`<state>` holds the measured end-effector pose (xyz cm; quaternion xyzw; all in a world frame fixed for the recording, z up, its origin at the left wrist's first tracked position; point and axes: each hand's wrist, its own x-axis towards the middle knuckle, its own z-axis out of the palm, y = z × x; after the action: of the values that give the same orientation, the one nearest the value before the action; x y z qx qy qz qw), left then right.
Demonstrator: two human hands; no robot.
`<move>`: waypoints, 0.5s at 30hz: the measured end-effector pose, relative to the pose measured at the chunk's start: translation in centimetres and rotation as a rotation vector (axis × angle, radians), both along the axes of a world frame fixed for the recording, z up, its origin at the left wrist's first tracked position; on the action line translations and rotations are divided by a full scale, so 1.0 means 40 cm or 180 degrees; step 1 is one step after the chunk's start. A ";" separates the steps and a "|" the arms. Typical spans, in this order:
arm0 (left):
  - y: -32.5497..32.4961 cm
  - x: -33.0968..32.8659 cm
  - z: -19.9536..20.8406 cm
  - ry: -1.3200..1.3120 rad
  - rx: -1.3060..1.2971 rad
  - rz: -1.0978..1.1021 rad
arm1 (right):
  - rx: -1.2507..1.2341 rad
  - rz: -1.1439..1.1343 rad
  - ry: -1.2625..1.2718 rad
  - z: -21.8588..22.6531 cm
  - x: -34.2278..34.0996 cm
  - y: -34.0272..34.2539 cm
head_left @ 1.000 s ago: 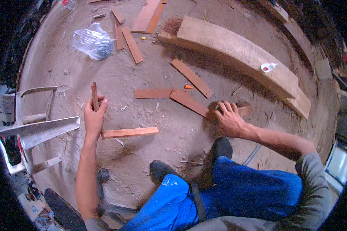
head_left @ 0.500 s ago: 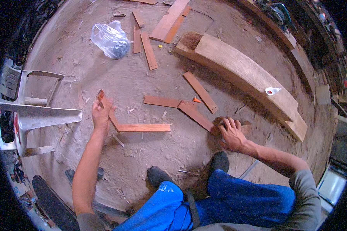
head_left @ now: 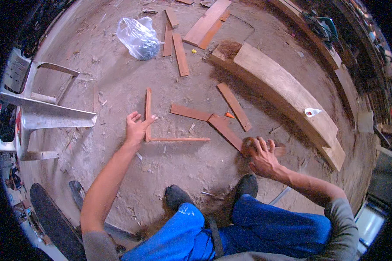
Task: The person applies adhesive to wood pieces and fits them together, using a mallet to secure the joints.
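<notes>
My left hand (head_left: 138,127) is at the upright arm of an L-shaped pair of joined wooden strips (head_left: 178,139). Its thumb lies across the strip while the fingers stay apart on the left side. On the right, my right hand (head_left: 265,156) curls over a brown wooden block (head_left: 279,150), whose underside is hidden. That block sits against the lower end of two flat boards (head_left: 190,112) meeting at an angle. Close to their joint are an orange-red pointed nozzle cap (head_left: 229,115) and a loose drilled slat (head_left: 234,106).
A large notched timber (head_left: 287,85) crosses the right, bearing a small white bottle (head_left: 312,112). Farther off lie a clear plastic bag (head_left: 139,39), several slats (head_left: 180,54) and wider boards (head_left: 207,24). A white plastic chair (head_left: 59,119) is tipped over at left.
The L-shaped strips have turned and come down to the ground, and my left hand's grip on them has loosened. My right hand stays on the block. The view has shifted slightly.
</notes>
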<state>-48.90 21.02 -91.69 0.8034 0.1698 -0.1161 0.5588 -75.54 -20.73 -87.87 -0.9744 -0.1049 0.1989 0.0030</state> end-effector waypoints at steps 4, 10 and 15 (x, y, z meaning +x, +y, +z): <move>0.047 -0.031 -0.013 0.0064 0.0983 -0.0583 | 0.0224 -0.0094 -0.0045 0.001 0.011 0.009; 0.061 -0.070 -0.012 0.0367 0.1130 -0.1435 | 0.0092 -0.0117 -0.0106 -0.035 0.028 -0.009; 0.103 -0.065 -0.036 0.0586 0.0751 -0.1159 | 0.0032 -0.0013 -0.0118 -0.026 0.061 0.018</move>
<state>-51.50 25.15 -93.14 0.8665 0.0847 -0.2671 0.4131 -73.11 -20.01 -88.91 -0.9781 -0.1039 0.1802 0.0063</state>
